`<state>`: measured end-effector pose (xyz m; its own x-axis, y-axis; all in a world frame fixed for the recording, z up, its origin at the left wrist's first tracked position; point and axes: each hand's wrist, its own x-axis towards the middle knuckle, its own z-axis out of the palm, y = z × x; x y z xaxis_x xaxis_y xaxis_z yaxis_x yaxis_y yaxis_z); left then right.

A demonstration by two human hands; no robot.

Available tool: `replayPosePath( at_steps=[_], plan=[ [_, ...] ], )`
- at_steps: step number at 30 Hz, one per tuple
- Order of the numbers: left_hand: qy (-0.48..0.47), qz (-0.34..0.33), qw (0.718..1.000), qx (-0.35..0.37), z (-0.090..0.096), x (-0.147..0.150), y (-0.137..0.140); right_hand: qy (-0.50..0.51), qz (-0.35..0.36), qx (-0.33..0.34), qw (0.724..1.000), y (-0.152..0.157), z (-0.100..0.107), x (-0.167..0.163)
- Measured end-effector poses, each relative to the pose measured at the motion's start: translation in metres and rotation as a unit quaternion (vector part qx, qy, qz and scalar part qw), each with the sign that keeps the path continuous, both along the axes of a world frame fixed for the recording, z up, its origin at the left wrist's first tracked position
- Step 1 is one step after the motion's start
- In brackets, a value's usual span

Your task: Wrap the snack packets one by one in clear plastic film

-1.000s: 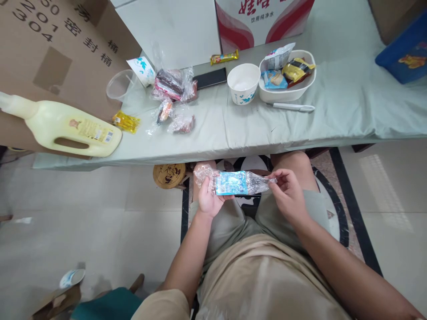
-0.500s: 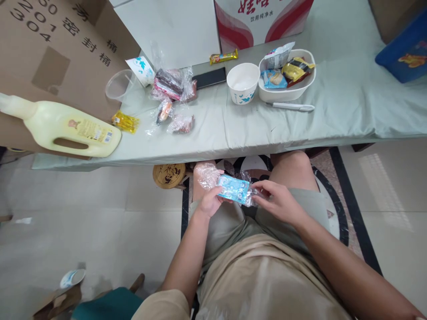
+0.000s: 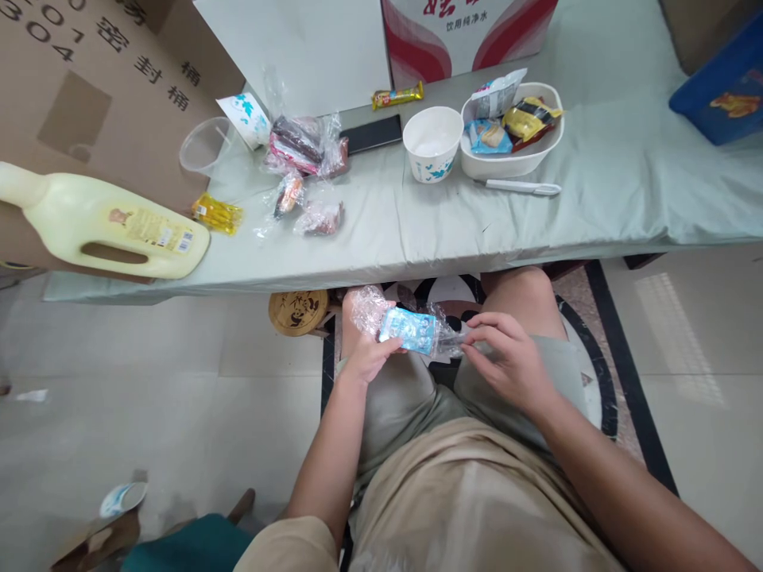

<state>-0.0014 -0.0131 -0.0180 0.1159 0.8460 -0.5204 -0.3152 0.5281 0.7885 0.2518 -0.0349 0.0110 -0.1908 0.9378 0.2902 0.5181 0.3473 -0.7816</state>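
Over my lap, my left hand (image 3: 374, 356) is closed on a flat blue packet (image 3: 410, 330), its thumb lying across the printed face. Crinkled clear plastic wrap (image 3: 368, 310) sticks out at the packet's left end and also from its right end. My right hand (image 3: 504, 349) pinches that right-hand end of the wrap between thumb and fingers. What the blue packet contains is hidden. Ahead on the covered table lie a bundle of plastic-wrapped snacks (image 3: 304, 147), a black phone (image 3: 373, 135) and a small wrapped piece (image 3: 320, 218).
On the table (image 3: 369, 258) stand a paper cup (image 3: 433, 147), a white bowl of snack packets (image 3: 513, 161), a white-handled utensil (image 3: 524, 187) and a yellow bottle (image 3: 119, 226) lying on its side. Boxes line the back. A wooden stool (image 3: 298, 311) sits below.
My right hand has moved slightly right and up, drawing the clear wrap out from the packet's right end. My left hand still holds the packet, slightly further left in view.
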Motion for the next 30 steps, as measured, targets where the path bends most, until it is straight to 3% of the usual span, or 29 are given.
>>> replayPosePath(
  at_steps=[3, 7, 10, 14, 19, 24, 30],
  plan=[
    [0.015, 0.008, 1.0, 0.006, -0.003, 0.002, -0.002, -0.014, 0.046, 0.026, 0.999, -0.003, 0.002, -0.006],
    [0.022, -0.06, 0.998, 0.026, -0.006, 0.005, -0.007, -0.059, 0.047, 0.022, 0.997, -0.001, -0.005, -0.013],
    [0.033, -0.067, 0.996, 0.043, -0.007, 0.008, -0.008, -0.095, 0.073, 0.024, 0.993, -0.001, -0.008, -0.017],
    [0.045, -0.04, 0.996, 0.06, -0.01, 0.011, -0.008, -0.127, 0.109, 0.033, 0.985, -0.01, 0.005, -0.023],
    [0.059, -0.074, 0.991, 0.096, -0.014, 0.006, -0.008, -0.206, 0.2, 0.04, 0.957, -0.018, 0.027, -0.024],
    [0.043, -0.031, 0.995, 0.087, -0.011, -0.001, -0.007, -0.25, 0.116, 0.013, 0.961, -0.009, 0.022, -0.007],
    [0.065, -0.015, 0.995, 0.076, -0.009, -0.008, -0.003, -0.226, 0.142, 0.001, 0.964, -0.009, 0.019, -0.003]
  ],
)
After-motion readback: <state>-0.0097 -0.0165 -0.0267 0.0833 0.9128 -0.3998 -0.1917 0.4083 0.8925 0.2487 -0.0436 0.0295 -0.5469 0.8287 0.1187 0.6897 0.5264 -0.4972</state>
